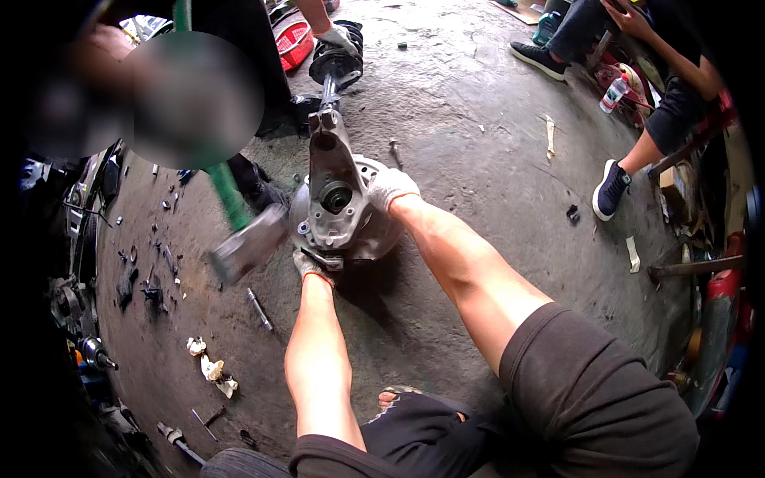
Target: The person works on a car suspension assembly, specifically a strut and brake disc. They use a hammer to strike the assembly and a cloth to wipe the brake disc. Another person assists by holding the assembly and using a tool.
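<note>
A grey metal steering knuckle (325, 167) with a round hub and brake disc (381, 235) under it is held just above the concrete floor or on it; I cannot tell which. My right hand (392, 190), in a white knit glove, is closed on the disc's right rim. At the near edge my left hand (311, 265), gloved too, grips the lower end of the knuckle, its fingers partly hidden. A strut (328, 89) runs from the knuckle's far end. Close by on the left is a sledgehammer head (251, 243), smeared by motion, on a green handle (229, 195).
A co-worker's gloved hand (339, 38) holds the strut's far end, beside a red basket (295, 46). Someone else sits at upper right, one shoe (611, 190) on the floor. A bolt (396, 153), a metal rod (259, 309) and crumpled scraps (212, 368) lie around.
</note>
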`<state>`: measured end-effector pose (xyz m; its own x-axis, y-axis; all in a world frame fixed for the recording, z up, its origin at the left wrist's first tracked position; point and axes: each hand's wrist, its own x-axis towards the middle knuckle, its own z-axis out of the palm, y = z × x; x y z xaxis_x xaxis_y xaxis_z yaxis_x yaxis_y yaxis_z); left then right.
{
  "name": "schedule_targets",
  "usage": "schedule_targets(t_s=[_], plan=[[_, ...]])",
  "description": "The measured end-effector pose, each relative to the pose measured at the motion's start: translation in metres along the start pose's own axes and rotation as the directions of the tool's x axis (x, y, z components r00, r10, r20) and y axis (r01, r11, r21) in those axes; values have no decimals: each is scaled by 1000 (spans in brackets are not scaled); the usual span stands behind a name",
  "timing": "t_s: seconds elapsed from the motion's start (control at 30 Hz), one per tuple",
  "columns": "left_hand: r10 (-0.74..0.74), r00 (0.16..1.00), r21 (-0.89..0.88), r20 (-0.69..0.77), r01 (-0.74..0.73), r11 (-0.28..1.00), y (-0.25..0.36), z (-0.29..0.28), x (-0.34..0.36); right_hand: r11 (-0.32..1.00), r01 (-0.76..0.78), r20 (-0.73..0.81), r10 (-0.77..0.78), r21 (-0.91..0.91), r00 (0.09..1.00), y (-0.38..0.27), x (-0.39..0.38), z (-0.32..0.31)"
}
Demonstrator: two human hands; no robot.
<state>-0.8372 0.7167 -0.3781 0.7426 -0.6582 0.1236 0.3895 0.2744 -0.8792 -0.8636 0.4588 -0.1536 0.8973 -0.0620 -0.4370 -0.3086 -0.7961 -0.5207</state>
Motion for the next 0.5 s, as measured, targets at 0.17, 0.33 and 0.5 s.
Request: schedule_targets(t_s=[0.17,0.33,0.5], plan=[[-4,1000,-16,-28,3,1000,-3,7,3,1000,10,-18,-9,13,1000,-2,4,0],[125,992,263,-30,-113,958,-10,9,-1,995,48,-76,-41,91,996,2,24,6],[785,596,985,168,-129,-113,-63,-11,23,999,-14,-119,17,32,993,29,54,27]])
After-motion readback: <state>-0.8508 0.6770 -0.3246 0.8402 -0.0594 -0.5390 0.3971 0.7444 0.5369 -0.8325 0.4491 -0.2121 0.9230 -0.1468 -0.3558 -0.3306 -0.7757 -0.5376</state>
